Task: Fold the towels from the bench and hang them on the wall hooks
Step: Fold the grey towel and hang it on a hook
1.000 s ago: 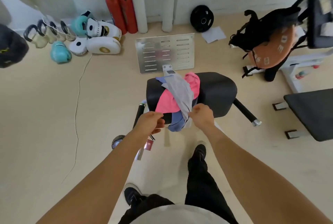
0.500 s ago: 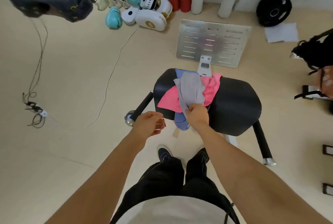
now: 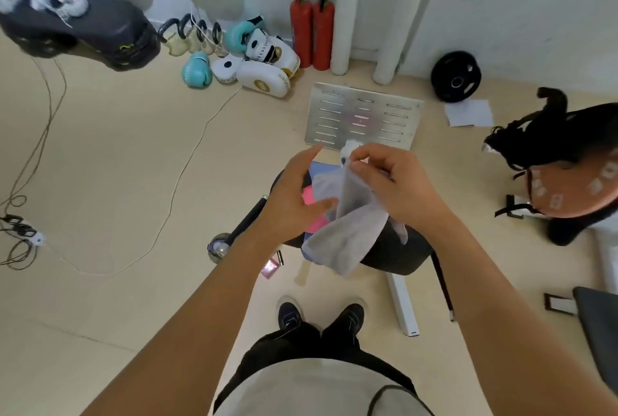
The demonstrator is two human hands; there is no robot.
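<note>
My right hand point(image 3: 391, 188) pinches the top edge of a grey towel point(image 3: 347, 235) and holds it up above the black padded bench point(image 3: 398, 255); the cloth hangs down in front of the seat. My left hand point(image 3: 294, 201) is beside the towel's left edge with straight, spread fingers, the thumb close to the cloth. Under the hands a pink towel point(image 3: 312, 211) and a blue towel point(image 3: 322, 168) lie on the bench, mostly hidden. No wall hooks are in view.
A slotted metal plate point(image 3: 364, 114) lies on the floor behind the bench. Two red extinguishers point(image 3: 312, 34), boxing gloves and pads point(image 3: 264, 74) and kettlebells line the wall. A weight plate point(image 3: 455, 77), a black bag point(image 3: 551, 138) and another bench point(image 3: 598, 332) are to the right. Cables point(image 3: 20, 231) trail left.
My right hand has lifted the grey towel off the pile on the bench. My left hand has opened and risen beside it. The camera has tilted up toward the wall.
</note>
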